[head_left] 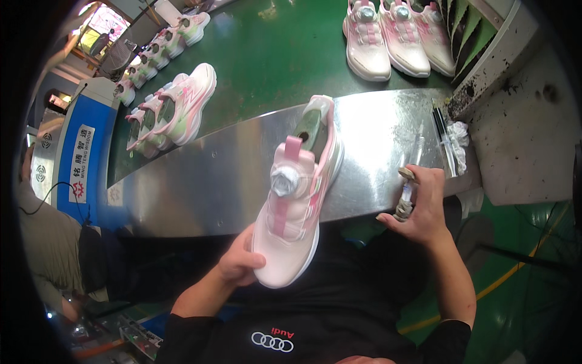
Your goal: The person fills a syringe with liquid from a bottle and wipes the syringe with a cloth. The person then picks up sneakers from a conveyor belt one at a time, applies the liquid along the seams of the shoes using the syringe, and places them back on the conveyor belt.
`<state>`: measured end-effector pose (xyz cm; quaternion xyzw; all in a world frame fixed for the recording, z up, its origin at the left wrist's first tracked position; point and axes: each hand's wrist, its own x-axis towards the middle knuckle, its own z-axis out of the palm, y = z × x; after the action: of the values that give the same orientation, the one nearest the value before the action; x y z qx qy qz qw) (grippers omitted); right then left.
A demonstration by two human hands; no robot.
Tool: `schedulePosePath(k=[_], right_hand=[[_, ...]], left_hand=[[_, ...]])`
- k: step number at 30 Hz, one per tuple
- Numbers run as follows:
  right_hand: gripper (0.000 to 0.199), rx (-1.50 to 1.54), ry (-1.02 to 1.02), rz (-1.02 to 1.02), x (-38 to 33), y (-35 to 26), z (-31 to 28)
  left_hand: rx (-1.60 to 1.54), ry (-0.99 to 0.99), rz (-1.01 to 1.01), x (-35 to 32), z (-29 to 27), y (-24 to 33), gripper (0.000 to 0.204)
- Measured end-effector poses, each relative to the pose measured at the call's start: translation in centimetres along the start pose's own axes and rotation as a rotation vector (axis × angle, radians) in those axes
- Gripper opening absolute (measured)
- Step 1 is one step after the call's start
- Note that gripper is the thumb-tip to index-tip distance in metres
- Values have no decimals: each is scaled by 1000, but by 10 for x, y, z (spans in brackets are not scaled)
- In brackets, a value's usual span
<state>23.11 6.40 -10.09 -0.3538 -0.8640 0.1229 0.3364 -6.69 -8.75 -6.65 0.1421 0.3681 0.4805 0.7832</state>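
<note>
A pink and white sneaker [294, 212] with a dial knob on its tongue is tilted up in front of me, toe toward my body. My left hand [242, 258] grips it at the toe, thumb along the side; its other fingers are hidden beneath. To the right, my right hand [424, 203] hovers at the near edge of the metal tabletop [242, 164], apart from the sneaker. Its fingers curl around a small crumpled grey and whitish item [405, 203] whose kind I cannot make out.
Matching sneakers stand on the green conveyor belt [267, 54]: a group at left [188, 103], a row behind it, and others at far right [394, 42]. Pens [444, 139] and crumpled white tissue [459, 148] lie at right beside a machine wall [521, 121]. A person [51, 242] is at left.
</note>
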Motion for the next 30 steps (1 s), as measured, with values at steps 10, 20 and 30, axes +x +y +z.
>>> schedulePosePath(k=[10,20,30], right_hand=[[80,56,2,139,12,-1,29],[83,33,73,65,12,7,21],[81,-20,100,63,13,-4,22]], left_hand=[[138,28,246,161,-6,91,39],[381,739,923,31,-184,160,23],[757,745,872,82,-190,206,64]])
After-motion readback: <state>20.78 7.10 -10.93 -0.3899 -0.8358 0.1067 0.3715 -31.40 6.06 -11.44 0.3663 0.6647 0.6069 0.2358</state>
